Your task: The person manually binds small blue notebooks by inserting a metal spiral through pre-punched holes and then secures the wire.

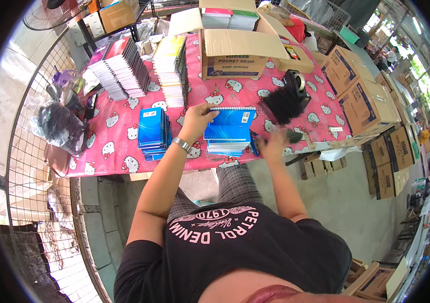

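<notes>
My left hand, a watch on its wrist, pinches the left end of a blue spiral notebook, tilted up on top of a stack of blue notebooks. Just right of that stack is my right hand, its fingers smeared by motion. Between the two lies a small blue tool, too blurred to name. A second stack of blue notebooks stands left of my left forearm. Black wire spirals lie bunched beyond my right hand.
Taller stacks of yellow and red notebooks stand at the back left. An open carton is at the back, near a tape dispenser. Cartons pile up on the right; wire mesh runs along the left.
</notes>
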Tool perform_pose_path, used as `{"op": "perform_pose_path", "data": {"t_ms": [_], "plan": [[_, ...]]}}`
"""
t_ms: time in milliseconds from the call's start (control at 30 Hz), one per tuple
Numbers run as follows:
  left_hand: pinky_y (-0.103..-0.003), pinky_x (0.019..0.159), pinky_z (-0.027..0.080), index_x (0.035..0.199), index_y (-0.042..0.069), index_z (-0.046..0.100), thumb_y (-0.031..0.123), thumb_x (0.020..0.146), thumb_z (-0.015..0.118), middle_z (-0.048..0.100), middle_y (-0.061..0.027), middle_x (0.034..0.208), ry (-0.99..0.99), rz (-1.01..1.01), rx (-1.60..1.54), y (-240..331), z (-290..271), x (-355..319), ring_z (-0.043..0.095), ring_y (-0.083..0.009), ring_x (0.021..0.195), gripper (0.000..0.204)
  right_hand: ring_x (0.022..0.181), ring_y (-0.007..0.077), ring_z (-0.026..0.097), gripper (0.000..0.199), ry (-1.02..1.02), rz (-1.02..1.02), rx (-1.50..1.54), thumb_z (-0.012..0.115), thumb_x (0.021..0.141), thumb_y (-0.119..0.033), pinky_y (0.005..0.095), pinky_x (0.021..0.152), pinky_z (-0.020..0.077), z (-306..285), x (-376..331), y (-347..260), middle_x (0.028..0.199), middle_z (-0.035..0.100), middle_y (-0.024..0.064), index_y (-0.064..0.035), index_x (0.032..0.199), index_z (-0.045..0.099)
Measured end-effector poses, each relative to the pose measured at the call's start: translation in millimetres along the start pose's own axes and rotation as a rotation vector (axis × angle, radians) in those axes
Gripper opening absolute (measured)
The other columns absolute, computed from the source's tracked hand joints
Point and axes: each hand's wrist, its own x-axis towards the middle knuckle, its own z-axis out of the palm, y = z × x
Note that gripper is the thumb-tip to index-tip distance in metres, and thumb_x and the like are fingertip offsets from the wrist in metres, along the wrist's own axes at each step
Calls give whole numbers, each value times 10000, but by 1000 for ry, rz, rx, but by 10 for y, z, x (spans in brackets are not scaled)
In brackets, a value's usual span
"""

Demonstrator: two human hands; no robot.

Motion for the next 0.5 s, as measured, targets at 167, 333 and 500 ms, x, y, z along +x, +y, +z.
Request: {"op": "perform_pose_path", "data": {"t_ms": [167, 333, 500], "plan": [[-256, 627, 489, 1071, -6, 706, 93, 869, 699, 689, -61, 792, 196, 98, 74, 85, 128, -95, 582, -94, 652, 225, 1212, 338, 514, 607, -278, 89, 326, 728, 803, -285, 498, 1003, 405, -73, 52, -294, 1287, 564, 174, -44, 1323, 528], [-287, 615, 506, 1062, 25, 717, 88, 848, 697, 698, -148, 792, 385, 236, 308, 316, 165, -300, 627, -165, 624, 224, 1052, 328, 575, 508, 138, -92, 908, 740, 799, -223, 411, 928, 442, -1108, 570, -949, 1156, 609, 136, -58, 1258, 597], [-330, 661, 536, 1076, 40, 715, 46, 836, 661, 702, -179, 843, 425, 292, 303, 400, 264, -280, 686, -235, 694, 245, 1057, 317, 580, 499, 7, -415, 855, 746, 786, -197, 411, 923, 450, -1622, 668, -1279, 1154, 610, 130, -63, 1248, 612]]}}
